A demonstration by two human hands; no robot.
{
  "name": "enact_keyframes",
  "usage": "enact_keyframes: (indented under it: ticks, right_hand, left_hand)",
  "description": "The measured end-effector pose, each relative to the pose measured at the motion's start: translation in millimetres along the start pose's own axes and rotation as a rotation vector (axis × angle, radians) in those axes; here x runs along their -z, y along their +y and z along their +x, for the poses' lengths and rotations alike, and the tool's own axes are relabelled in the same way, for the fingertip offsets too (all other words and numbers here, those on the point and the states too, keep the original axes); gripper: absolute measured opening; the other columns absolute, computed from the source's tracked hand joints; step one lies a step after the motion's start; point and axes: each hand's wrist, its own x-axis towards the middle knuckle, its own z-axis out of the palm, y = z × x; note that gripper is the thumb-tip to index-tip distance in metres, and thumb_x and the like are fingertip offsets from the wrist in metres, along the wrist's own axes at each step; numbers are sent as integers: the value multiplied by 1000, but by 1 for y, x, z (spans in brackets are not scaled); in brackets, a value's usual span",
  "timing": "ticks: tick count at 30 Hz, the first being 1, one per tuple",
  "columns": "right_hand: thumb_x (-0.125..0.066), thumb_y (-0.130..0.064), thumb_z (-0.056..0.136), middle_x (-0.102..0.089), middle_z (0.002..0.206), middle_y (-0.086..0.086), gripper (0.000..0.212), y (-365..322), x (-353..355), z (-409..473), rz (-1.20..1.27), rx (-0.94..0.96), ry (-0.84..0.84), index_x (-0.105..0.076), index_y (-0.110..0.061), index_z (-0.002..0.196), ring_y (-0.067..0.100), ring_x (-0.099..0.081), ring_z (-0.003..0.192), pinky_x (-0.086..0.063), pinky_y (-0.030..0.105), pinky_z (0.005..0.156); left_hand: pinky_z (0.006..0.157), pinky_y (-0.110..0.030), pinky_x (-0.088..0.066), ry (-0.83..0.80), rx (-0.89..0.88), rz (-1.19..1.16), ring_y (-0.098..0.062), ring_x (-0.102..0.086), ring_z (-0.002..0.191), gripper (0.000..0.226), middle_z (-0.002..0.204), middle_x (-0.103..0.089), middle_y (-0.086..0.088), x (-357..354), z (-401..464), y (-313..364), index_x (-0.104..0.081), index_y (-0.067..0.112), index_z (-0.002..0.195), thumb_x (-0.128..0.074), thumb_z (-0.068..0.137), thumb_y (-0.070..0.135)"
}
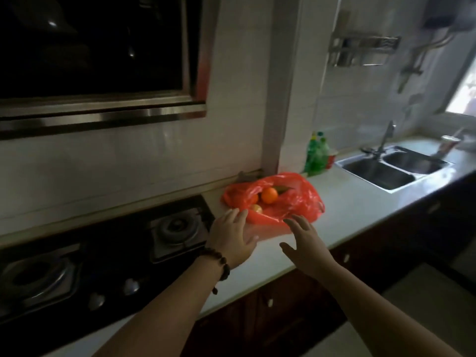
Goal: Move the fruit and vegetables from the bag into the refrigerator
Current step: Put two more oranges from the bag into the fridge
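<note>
- Neither of our hands grips anything: our left hand [233,237] is spread flat, fingers straight, its fingertips at the near left edge of the red plastic bag [296,199] — whether they touch the plastic or hover just over it we cannot tell.
- Our right hand [306,243] is spread too, fingers fanned and reaching toward the bag's near right edge, the thumb held out to the left; it holds nothing.
- From the head view, the bag lies open on the pale countertop [360,202], between the gas hob [103,253] on the left and the double sink [394,168] on the right.
- Inside the bag's mouth we see an orange [269,195] sitting in plain sight, a second orange fruit [253,198] just beside it on the left and partly veiled by the plastic, and a paler yellowish fruit [257,208] nearer to us, close to our left fingertips.
- Something dark green [283,189] lies behind the orange; too hidden to name.
- A beaded bracelet [219,264] circles our left wrist.
- Green bottles [316,153] stand against the tiled wall — just beyond the bag, near the sink's left end.
- A tap [386,136] rises behind the sink.
- A dark range hood [90,47] hangs above the hob.
- A metal rack [363,50] is fixed high on the wall above the sink.
</note>
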Motion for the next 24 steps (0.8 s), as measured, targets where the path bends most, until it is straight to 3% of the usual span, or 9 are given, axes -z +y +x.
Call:
enact_keyframes:
  ticks: [10,15,18,24]
  right_hand:
    - [-59,-32,89,-28,151,6,60,125,-6,122,-20,-65,-65,-34,-20,142,25,-26,139,-30,40,113]
    - [-63,-29,85,-34,148,7,60,155,-24,178,42,-65,-138,-39,-20,139,27,-31,136,-35,46,109]
    - [-63,-29,85,-34,148,7,60,166,-34,199,59,-54,-167,-39,-21,139,27,-31,137,-33,44,111]
    - [-57,-23,89,-34,147,3,55,184,-45,259,104,12,-228,-37,-23,140,23,-31,136,-33,41,111]
  left_hand:
    - [113,-34,-21,-62,65,-86,-18,-24,139,68,151,-29,-1,-104,149,3,-27,22,145,-51,88,48]
    - [113,-33,-23,-101,123,-65,-20,-27,138,70,149,-32,-2,-136,199,-10,-30,20,145,-54,85,47]
    - [114,-31,-19,-145,118,-54,-18,-22,139,70,151,-29,0,-152,218,-11,-27,20,146,-54,86,45]
    - [112,-31,-27,-100,149,-77,-16,-28,136,60,144,-37,1,-173,259,-11,-37,19,141,-57,87,36]
